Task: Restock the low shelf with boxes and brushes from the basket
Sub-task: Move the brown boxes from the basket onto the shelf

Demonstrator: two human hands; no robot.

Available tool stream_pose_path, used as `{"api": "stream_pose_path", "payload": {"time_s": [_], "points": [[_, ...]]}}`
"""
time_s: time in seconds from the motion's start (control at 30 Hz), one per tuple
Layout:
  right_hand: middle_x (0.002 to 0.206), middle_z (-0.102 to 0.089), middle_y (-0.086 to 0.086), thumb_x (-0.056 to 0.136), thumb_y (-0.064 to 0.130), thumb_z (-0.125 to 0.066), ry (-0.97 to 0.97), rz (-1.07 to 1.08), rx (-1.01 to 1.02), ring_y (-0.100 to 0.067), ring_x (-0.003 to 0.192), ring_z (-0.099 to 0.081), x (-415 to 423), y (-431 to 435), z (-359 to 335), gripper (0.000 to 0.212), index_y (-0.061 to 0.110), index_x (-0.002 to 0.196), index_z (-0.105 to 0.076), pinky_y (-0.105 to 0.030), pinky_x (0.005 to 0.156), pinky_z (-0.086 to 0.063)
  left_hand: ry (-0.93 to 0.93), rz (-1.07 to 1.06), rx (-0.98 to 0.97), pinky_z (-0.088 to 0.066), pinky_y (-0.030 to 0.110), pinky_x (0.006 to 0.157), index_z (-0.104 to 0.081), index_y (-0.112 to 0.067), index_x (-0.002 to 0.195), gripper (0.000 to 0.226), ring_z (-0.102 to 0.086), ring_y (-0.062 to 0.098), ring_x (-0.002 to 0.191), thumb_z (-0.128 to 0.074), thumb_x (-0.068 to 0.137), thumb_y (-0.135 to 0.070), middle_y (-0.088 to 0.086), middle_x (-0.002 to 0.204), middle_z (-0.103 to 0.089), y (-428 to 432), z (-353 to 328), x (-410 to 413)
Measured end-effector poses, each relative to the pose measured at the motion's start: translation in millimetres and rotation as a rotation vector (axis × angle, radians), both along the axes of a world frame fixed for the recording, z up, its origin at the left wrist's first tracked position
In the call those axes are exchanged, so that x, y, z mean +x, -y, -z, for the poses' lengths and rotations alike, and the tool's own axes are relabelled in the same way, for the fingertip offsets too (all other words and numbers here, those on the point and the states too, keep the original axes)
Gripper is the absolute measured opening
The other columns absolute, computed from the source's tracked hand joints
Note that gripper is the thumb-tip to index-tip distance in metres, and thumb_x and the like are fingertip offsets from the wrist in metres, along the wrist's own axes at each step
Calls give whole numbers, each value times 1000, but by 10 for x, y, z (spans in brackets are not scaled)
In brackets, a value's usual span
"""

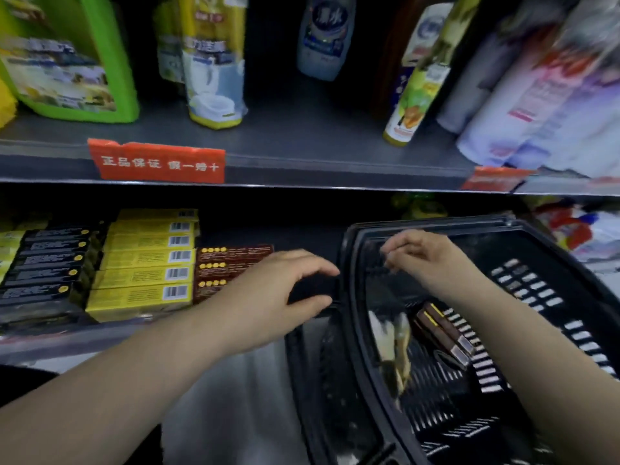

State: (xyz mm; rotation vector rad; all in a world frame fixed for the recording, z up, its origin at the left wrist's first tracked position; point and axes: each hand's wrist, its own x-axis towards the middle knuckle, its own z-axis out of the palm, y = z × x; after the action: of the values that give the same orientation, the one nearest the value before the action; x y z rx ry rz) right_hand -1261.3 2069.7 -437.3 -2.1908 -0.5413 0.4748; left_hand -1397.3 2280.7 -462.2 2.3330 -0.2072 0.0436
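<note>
Low shelf (50,342) partly stocked: we see black boxes (43,263), yellow boxes (144,263) and a brown stack (231,260). The basket (523,280) holds brown boxes (443,333) and a blurred pack (392,344), yet to shelve. Left hand (278,286): grip spread, empty, beside the brown stack. Right hand (426,256), above the basket: fingers curled, contents unclear.

The basket (523,297) is black with rows of pale slots across its wall, and the single box (443,333) lying in it is dark brown with a yellow stripe along it. On the grey low shelf (50,342) stand black boxes (50,263) with small yellow round marks, yellow boxes (144,260) with white barcode patches, and brown boxes (231,263) each bearing a row of yellow dots. Above them, the label (157,161) is red with white characters, the jug (84,62) is bright green, and the bottle (323,38) is white and blue.
</note>
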Motion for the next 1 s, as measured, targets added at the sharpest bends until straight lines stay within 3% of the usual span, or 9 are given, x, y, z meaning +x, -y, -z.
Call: {"api": "stream_pose_path", "payload": {"time_s": [0.1, 0.23, 0.3, 0.37, 0.5, 0.6, 0.8, 0.9, 1.0], "points": [[66, -66, 2, 90, -1, -53, -161, 159, 50, -4, 58, -61, -73, 567, 149, 21, 14, 81, -64, -10, 58, -48, 10, 108, 71, -28, 18, 107, -47, -43, 127, 35, -35, -6, 125, -48, 91, -47, -27, 128, -44, 383, -37, 23], [66, -60, -6, 93, -3, -47, -377, 460, 177, -10, 51, -55, -72, 1151, 483, 23, 8, 78, -60, -16, 52, -46, 61, 198, 205, 3, -2, 101, -51, -35, 127, 33, -35, -1, 127, -47, 95, -40, -18, 132, -48, 905, -18, 220], [67, -59, -8, 93, -1, -49, -401, 549, 138, -15, 55, -52, -39, 1338, 670, 23, 8, 75, -59, -22, 55, -42, 55, 242, 292, -12, 13, 112, -54, -31, 124, 31, -43, 7, 123, -47, 95, -38, -12, 128, -54, 1084, -13, 387], [67, -57, -10, 92, 1, -52, -388, 588, 33, -17, 57, -49, 53, 1485, 844, 23, 8, 72, -59, -26, 56, -39, 17, 277, 361, -37, 34, 104, -56, -28, 120, 28, -50, 14, 114, -48, 95, -36, -8, 120, -59, 1232, 3, 612], [75, -60, -12, 93, 14, -54, -245, 415, -415, -21, 66, -52, 424, 1652, 1096, 16, 2, 88, -64, -26, 57, -40, -73, 317, 434, -49, 38, 85, -56, -28, 114, 23, -55, 17, 101, -48, 94, -36, -6, 114, -61, 1465, 162, 1061], [106, -63, -15, 93, 17, -46, -141, 149, -900, -22, 92, -57, 695, 1721, 1373, 25, 2, 106, -61, -28, 76, -45, -133, 370, 433, -50, 37, 82, -56, -28, 114, 23, -56, 15, 96, -47, 94, -36, -7, 110, -62, 1611, 341, 1304], [146, -36, -15, 93, 14, -52, -318, 308, -762, -31, 131, -39, 904, 1804, 2180, 57, 8, 145, -27, -20, 97, -41, -316, 376, 215, -42, 11, 65, -60, -35, 104, 15, -54, -6, 84, -50, 93, -34, -20, 96, -61, 1553, 542, 1470], [147, -28, -16, 90, 18, -53, -177, 397, -982, -33, 133, -32, 856, 1858, 2522, 69, 12, 147, -15, -43, 107, -32, -389, 300, 143, -49, 21, 78, -60, -35, 103, 15, -55, -5, 89, -50, 92, -33, -21, 95, -60, 1532, 516, 1483], [141, -37, -14, 93, 20, -49, -174, 375, -971, -29, 123, -44, 833, 1850, 2605, 53, 11, 141, -28, -41, 98, -42, -447, 267, 137, -50, 27, 81, -58, -34, 104, 16, -54, -3, 91, -48, 92, -31, -20, 96, -58, 1570, 500, 1458]]}}
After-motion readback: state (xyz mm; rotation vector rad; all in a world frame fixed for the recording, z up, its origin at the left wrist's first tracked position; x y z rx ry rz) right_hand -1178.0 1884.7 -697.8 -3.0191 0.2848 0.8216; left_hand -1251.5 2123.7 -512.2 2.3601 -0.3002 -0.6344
